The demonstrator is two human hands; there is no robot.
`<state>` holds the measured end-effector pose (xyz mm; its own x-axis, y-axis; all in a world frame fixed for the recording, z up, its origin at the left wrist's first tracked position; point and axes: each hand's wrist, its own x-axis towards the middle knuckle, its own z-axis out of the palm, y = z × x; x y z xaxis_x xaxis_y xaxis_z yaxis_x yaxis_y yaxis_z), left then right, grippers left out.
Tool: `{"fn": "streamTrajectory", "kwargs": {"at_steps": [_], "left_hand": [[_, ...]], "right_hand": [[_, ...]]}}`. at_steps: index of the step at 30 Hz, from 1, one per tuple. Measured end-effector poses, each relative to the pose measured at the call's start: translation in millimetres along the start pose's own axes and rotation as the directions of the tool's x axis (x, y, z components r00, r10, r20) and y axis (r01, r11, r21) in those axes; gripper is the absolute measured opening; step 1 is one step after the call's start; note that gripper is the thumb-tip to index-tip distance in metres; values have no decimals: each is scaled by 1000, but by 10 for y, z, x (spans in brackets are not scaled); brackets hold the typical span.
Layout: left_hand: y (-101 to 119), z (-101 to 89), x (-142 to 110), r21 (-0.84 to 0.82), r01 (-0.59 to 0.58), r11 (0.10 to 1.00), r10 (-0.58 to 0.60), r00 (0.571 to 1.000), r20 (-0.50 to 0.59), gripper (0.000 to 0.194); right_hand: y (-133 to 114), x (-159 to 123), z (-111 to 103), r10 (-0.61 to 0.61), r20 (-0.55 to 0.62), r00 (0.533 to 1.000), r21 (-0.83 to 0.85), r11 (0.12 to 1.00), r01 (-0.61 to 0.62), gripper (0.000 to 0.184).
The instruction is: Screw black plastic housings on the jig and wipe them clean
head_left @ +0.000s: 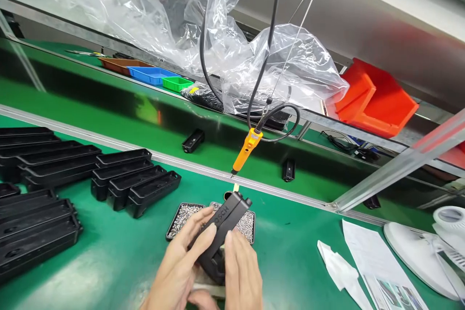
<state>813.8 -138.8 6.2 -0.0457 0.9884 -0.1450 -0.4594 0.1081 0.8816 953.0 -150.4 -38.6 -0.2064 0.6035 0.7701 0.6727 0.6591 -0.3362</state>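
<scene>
Both hands grip one long black plastic housing (225, 220) with raised lettering, tilted up over the green mat. My left hand (179, 264) wraps its lower left side, fingers curled along it. My right hand (242, 271) presses the lower right side with closed fingers. Under the housing lies a black tray of small silver screws (181, 218). An orange electric screwdriver (245, 150) hangs on a black cable just above and behind the housing.
Rows of black housings (119, 179) are stacked at left. Two black parts (193, 140) sit on the green conveyor. Papers (366, 256) and a white device (421, 252) lie at right. Red bins (374, 99), coloured trays (150, 75) and clear plastic bags (232, 53) fill the back.
</scene>
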Motion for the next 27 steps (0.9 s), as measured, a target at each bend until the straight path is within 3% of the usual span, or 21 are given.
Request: {"fn": "streamTrajectory", "kwargs": {"at_steps": [2, 4, 6, 7, 8, 9, 11, 13, 14, 15, 16, 18, 20, 23, 27], "left_hand": [[6, 94, -76, -111, 90, 990, -86, 996, 39, 58], [2, 102, -122, -104, 93, 990, -84, 993, 80, 57], [-12, 35, -113, -49, 41, 998, -33, 989, 144, 57], [-23, -18, -87, -12, 0, 1000, 2, 982, 187, 61], [-34, -76, -51, 31, -50, 998, 42, 972, 232, 68], [-45, -134, -9, 85, -104, 991, 77, 958, 275, 77], [-65, -236, 69, 222, -181, 958, 101, 938, 331, 94], [-72, -299, 117, 330, -174, 928, 50, 935, 351, 96], [-68, -313, 129, 363, -144, 921, 8, 936, 352, 89], [-57, -314, 136, 384, -117, 916, -28, 935, 353, 80], [-40, -304, 140, 401, -104, 910, -50, 933, 356, 70], [15, -257, 155, 450, -132, 883, -45, 931, 361, 56], [83, -190, 188, 526, -198, 827, -16, 927, 374, 52], [171, -120, 263, 655, -268, 707, -7, 923, 385, 54], [179, -194, 295, 763, -334, 554, -26, 909, 416, 53]], "right_hand": [[3, 13, 15, -61, -49, 997, -34, 998, 59, 61], [49, 35, -64, -107, -90, 990, 33, 993, 110, 51], [109, 52, -214, -13, -132, 991, 225, 973, 42, 40], [138, 57, -303, 113, -128, 985, 359, 931, -60, 36], [166, 61, -390, 270, -86, 959, 507, 840, -191, 35], [191, 66, -470, 428, 5, 904, 646, 689, -330, 37], [232, 78, -580, 604, 276, 748, 815, 266, -515, 48], [260, 95, -616, 580, 498, 644, 829, -102, -549, 49], [271, 106, -613, 540, 563, 625, 809, -208, -549, 46], [282, 120, -604, 506, 597, 622, 794, -260, -550, 44], [295, 138, -595, 481, 608, 632, 789, -270, -553, 46], [338, 183, -598, 457, 587, 668, 796, -175, -580, 60], [413, 227, -631, 447, 567, 692, 765, 26, -643, 75], [558, 220, -690, 464, 536, 706, 614, 360, -703, 65], [686, 6, -713, 448, 455, 770, 396, 672, -626, 61]]}}
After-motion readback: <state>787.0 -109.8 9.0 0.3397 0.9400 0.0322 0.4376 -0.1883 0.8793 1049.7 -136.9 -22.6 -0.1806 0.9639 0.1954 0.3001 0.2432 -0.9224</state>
